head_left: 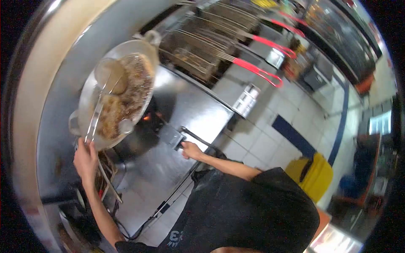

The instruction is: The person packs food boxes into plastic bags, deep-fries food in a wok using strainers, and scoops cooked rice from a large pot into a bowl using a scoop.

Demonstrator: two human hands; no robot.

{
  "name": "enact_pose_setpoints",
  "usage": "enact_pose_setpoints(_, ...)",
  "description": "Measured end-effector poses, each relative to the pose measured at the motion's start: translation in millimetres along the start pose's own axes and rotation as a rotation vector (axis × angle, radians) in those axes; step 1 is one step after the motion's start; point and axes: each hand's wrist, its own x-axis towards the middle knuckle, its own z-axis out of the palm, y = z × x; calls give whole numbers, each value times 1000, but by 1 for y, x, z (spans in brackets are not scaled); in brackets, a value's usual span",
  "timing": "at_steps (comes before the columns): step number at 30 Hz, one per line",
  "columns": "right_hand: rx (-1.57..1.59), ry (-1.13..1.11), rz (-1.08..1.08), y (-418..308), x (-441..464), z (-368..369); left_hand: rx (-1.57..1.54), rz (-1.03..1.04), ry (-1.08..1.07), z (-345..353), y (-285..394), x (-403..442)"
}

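1. The left hand (pixel 86 161) has a narrow grip, its fingers closed around the wire handle of a skimmer (pixel 112 76).
2. The skimmer slants away from that hand, over the near rim and into a wide metal pan (pixel 87 101). Its round head lies well apart from the fingers, at the far end of the handle, over the bubbling oil (pixel 135 80); whether its underside touches the oil cannot be told.
3. The right hand (pixel 191 151) is curled at the end of a small dark fitting (pixel 172 137) on the steel counter (pixel 202 111), well apart from the skimmer. Blur hides whether its fingers are closed on the fitting.
4. In the oil, golden-brown food (pixel 110 111) lies on the side nearer the left hand. A small round pale piece (pixel 125 126) sits by the pan's rim.
5. An orange glow (pixel 147 117) shows just beside the pan, on the side facing the right hand.
6. Beyond the counter are wire baskets (pixel 190 57) with red handles (pixel 257 72); a yellow bin (pixel 316 177) stands on the tiled floor (pixel 270 130).
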Motion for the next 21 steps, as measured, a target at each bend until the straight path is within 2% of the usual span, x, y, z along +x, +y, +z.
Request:
enact_pose_setpoints(2, 133, 87, -26, -1, -2, 7, 115, 38, -86, -17, 36, 8)
enact_pose_setpoints(3, 95, 2, 9, -1, 1, 4, 130, 52, -98, -27, 52, 11)
enact_pose_setpoints(5, 117, -26, 28, -4, 2, 3, 227, 133, -154, -41, 80, 20)
enact_pose_setpoints(12, 244, 14, 38, 0, 3, 4, 603, 427, -239, -6, 131, 59)
enact_pose_setpoints(14, 230, -32, 33, -2, 3, -1, 618, 528, -140, 30, 127, 71)
enact_pose_setpoints(16, 266, -52, 62, 5, 6, 1, 629, 544, -112, 74, 120, 91)
enact_pose_setpoints(17, 251, -73, 23, 5, -1, -5, 599, 616, 46, 84, 120, 93)
enact_pose_setpoints(18, 209, -110, 2, 15, 3, -7, 529, 543, -64, 93, 118, 102)
enact_pose_setpoints(19, 123, -138, 77, 7, -1, -15, 546, 589, -9, 84, 117, 103)
enact_pose_setpoints(20, 162, -154, 27, 34, 13, -13, 581, 574, 9, 98, 101, 113)
enact_pose_setpoints(21, 237, -191, 66, 24, 4, -20, 715, 531, -43, 99, 94, 118)
